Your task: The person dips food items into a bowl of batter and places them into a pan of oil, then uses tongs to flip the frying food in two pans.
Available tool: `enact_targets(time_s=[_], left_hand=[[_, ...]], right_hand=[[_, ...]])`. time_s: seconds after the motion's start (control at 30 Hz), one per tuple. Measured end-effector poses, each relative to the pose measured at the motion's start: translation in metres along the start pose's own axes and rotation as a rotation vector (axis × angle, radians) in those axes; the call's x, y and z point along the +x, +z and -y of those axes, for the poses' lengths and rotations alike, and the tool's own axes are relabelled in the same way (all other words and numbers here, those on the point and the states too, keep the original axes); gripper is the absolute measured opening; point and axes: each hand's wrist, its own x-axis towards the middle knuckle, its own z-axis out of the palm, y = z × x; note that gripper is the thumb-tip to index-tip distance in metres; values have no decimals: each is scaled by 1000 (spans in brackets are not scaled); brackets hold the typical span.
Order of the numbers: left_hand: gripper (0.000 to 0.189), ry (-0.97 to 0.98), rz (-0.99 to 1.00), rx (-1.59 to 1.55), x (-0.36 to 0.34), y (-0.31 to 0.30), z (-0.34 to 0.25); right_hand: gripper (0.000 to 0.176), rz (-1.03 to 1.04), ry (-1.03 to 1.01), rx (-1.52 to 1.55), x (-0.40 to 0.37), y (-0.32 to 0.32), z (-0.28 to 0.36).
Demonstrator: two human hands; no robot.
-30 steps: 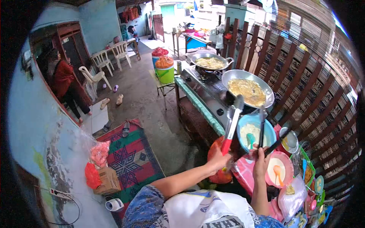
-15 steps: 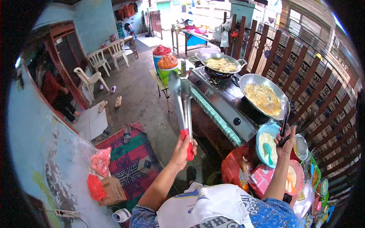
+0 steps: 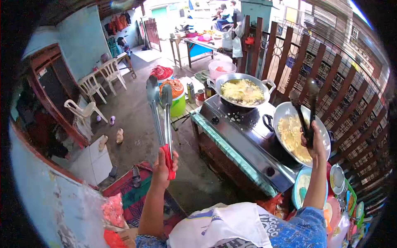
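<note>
My left hand [image 3: 165,164] is wrapped round the red handle of metal tongs [image 3: 164,120], which point up with their tips slightly apart. Black tongs [image 3: 307,118] are in my right hand [image 3: 315,138], upright in front of the nearer wok. That wok [image 3: 324,153] holds frying food in oil, on the right of the steel stove [image 3: 248,151]. A second wok [image 3: 244,90] with pale frying food stands on the stove's far burner. Below my right forearm is a light blue basin [image 3: 296,194] of batter.
A slatted fence [image 3: 316,62] runs along the right. Covered drink containers [image 3: 178,103] and a white bowl [image 3: 221,69] stand beyond the stove. Plastic chairs [image 3: 111,74] line the left wall. Colourful utensils crowd the lower right. People with a motorbike [image 3: 223,20] are outside.
My left hand and its tongs have moved left and slightly down in view. My right hand has risen, and the black tongs now point up. The view has shifted.
</note>
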Motion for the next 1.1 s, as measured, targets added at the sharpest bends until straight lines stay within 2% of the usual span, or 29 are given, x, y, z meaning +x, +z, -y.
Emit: enact_targets(time_s=[0.03,0.1,0.17,0.23,0.27,0.3,0.37,0.4,0.43,0.5,0.73,0.83,0.9,1.03,1.1], left_hand=[[55,4,2,-4,11,-4,1],[59,25,-3,-41,49,-16,-3],[57,21,-6,-19,76,-19,-7],[55,15,-6,4,107,-26,-10],[54,5,45,-31,124,-31,-12],[52,-7,93,-66,139,-36,-13],[51,-41,128,-71,171,-47,-13],[50,-60,158,-81,190,-52,-15],[50,-77,177,-81,207,-55,-18],[49,-73,204,-91,233,-62,-22],[48,-65,326,20,307,-77,-28],[45,-81,340,102,323,-69,-27],[43,-80,365,186,330,-65,-24],[45,-98,414,214,341,-58,-10],[45,-101,422,202,345,-51,-6]], right_hand=[[44,0,-5,-3,13,4,5],[37,75,-18,-342,46,16,8],[36,61,-10,-383,62,31,13],[41,-46,-48,-557,72,56,18],[50,-22,8,-614,81,57,21],[50,-35,15,-613,91,61,18],[57,-80,-140,-871,107,72,12],[64,-77,-153,-972,115,77,12],[64,-99,-138,-974,125,84,12],[68,-99,-372,-1336,137,92,7],[71,-151,-166,-1557,153,127,19],[71,-67,-136,-1671,160,120,13],[63,28,-20,-1647,166,128,15],[67,154,147,-1754,179,136,-3],[65,140,183,-1850,184,135,-13]])
